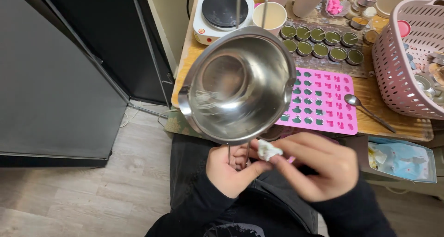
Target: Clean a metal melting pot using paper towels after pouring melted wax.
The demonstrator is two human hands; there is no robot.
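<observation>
Head view: left hand [230, 168] grips the steel pot [238, 84] by its wire handle; right hand [319, 165] pinches a white wad [268, 150] beside it.

Hands — left [230, 167] grips steel pot [238, 84], right [319, 165] pinches white wad [268, 150].

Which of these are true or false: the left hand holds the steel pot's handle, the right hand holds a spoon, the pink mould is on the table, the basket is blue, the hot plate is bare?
1. The left hand holds the steel pot by its wire handle. True.
2. The right hand holds a spoon. False: it pinches a white wad; the spoon lies on the table.
3. The pink mould lies on the table. True.
4. The basket is blue. False: pink.
5. The hot plate is bare. True.
</observation>
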